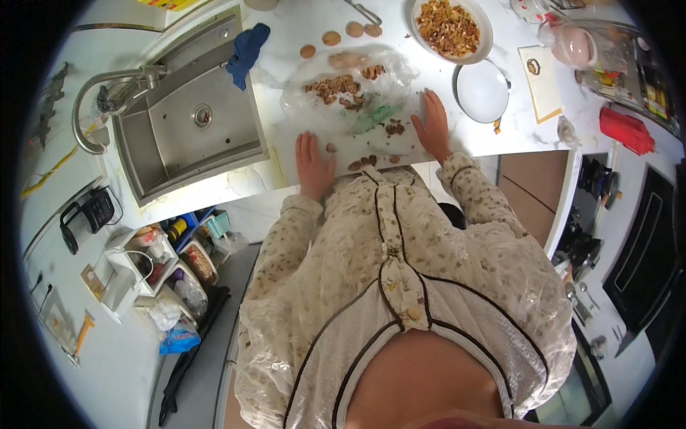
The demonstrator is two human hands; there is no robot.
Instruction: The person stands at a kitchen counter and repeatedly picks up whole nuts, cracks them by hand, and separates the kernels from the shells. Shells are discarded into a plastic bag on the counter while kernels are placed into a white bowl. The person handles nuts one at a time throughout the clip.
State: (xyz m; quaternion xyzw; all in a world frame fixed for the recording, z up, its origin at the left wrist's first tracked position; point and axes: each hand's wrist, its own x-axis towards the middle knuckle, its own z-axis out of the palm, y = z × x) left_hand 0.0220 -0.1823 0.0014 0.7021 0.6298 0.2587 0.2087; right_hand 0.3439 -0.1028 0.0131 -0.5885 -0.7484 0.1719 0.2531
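My left hand (314,165) lies flat at the front of the white marble-patterned counter (375,153), holding nothing. A walnut shell piece (330,147) is by its fingers. My right hand (432,127) also rests flat and bare of any object, right of the plastic bag (300,107). The clear bag is spread on the counter, with broken walnut shells (335,86) on it and a green printed patch. More shell fragments (395,127) lie between my hands and along the front edge (363,163). Several whole walnuts (332,38) sit behind the bag, next to a metal nutcracker (365,12).
A bowl of walnut kernels (449,29) stands at the back right, with a white round plate or lid (482,91) before it. Left is a steel sink (198,118) with a faucet (88,102) and a dark blue cloth (248,53). A red container (626,130) lies far right.
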